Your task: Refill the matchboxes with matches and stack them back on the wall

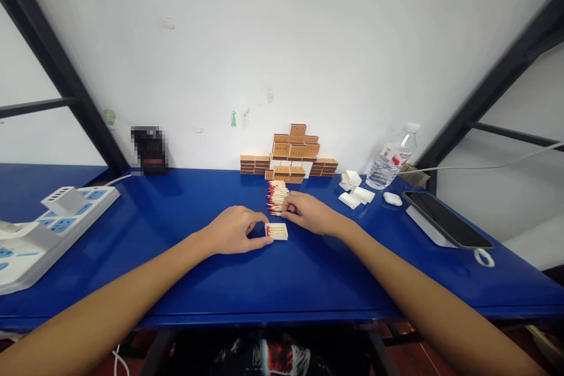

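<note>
A small white matchbox tray with a few red-tipped matches in it lies on the blue table. My left hand pinches the tray's left end between thumb and fingers. My right hand rests just behind and to the right of the tray, its fingertips closed on the near end of a loose pile of matches. Whether it grips a match is hard to make out. Behind the pile stands a stack of orange matchboxes against the wall.
Several empty white trays lie right of the pile. A water bottle, a small white case and a phone on a stand sit at the right. White power strips occupy the left side.
</note>
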`<act>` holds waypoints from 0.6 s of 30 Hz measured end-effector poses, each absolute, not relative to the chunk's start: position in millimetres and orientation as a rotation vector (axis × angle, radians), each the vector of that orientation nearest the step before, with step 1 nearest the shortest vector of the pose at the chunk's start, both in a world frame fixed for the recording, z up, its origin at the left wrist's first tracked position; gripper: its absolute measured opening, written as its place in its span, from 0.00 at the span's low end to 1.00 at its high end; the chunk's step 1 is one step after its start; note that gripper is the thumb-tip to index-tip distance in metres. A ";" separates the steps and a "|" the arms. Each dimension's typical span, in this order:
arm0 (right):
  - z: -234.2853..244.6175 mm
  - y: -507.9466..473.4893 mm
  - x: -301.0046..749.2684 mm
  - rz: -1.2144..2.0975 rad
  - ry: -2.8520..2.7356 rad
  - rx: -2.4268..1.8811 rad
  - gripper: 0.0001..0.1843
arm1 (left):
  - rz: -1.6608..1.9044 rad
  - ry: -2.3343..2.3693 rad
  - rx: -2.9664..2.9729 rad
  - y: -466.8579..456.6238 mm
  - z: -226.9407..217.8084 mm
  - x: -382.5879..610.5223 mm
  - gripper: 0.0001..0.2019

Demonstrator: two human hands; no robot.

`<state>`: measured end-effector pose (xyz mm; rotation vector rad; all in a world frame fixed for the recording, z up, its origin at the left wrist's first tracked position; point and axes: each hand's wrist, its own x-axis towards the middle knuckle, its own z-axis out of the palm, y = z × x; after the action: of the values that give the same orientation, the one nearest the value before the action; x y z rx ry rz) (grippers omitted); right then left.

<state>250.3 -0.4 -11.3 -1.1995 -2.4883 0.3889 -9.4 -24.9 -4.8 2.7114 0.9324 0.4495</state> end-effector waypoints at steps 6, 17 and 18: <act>-4.7 -1.7 258.6 0.397 -2.551 -1.264 0.06 | 0.456 1.012 2.721 -23.8 -4.2 -9.3 0.19; 0.3 -1.7 265.5 0.429 -2.577 -1.365 0.07 | 0.451 1.013 2.708 -23.4 -3.5 -9.5 0.19; 0.3 -1.9 265.6 0.433 -2.576 -1.364 0.07 | 0.453 1.009 2.709 -23.4 -3.6 -9.6 0.19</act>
<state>265.6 -1.9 0.3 -1.3645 -2.5757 0.4331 -9.6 -23.4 -3.6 2.7089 1.0091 0.4531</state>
